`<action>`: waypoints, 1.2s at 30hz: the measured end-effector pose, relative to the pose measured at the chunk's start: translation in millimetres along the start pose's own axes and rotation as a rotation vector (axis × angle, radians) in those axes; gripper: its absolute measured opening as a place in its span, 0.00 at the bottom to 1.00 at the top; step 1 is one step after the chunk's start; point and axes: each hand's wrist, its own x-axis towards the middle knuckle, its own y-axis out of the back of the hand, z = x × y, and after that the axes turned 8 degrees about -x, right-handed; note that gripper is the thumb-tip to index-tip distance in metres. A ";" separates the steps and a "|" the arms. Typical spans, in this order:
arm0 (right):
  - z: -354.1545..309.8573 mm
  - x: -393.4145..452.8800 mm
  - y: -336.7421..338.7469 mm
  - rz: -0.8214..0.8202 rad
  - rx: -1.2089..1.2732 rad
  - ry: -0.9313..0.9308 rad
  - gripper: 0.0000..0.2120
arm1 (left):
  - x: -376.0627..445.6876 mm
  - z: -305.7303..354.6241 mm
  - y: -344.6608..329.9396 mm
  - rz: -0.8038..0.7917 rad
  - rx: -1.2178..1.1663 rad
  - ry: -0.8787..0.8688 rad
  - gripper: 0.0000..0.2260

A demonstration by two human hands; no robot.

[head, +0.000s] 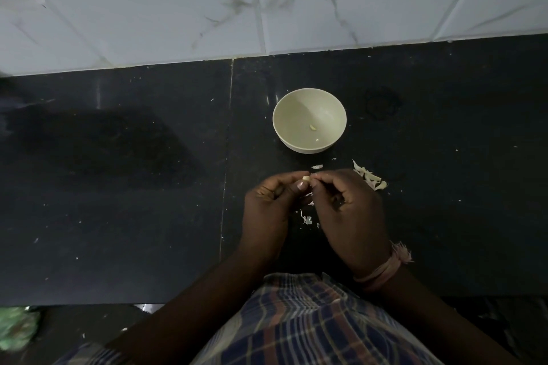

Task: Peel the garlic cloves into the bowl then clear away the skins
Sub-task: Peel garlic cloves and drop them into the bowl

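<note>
1. While your left hand (267,204) and right hand (350,210) meet over the black worktop (118,187), both grips pinch one garlic clove (306,178).
2. Just beyond sits the pale bowl (284,115), a peeled clove (312,127) inside.
3. Skins (369,178) lie beside your right hand.

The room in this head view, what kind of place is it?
Probably a home kitchen. A dark stone counter runs along a wall of white marbled tiles, and both hands peel a garlic clove near a small bowl, with skins beside it.
</note>
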 end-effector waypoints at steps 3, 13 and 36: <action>0.1 0.8 1.1 -0.012 -0.013 0.002 0.04 | -1.2 3.1 -0.3 -0.030 0.080 -0.068 0.09; 4.0 4.7 1.3 0.019 -0.076 0.015 0.04 | 1.5 4.6 3.3 -0.110 0.281 -0.301 0.11; -1.3 8.9 0.9 -0.157 0.338 -0.482 0.01 | 1.1 -2.1 -1.2 -0.115 -0.128 0.042 0.07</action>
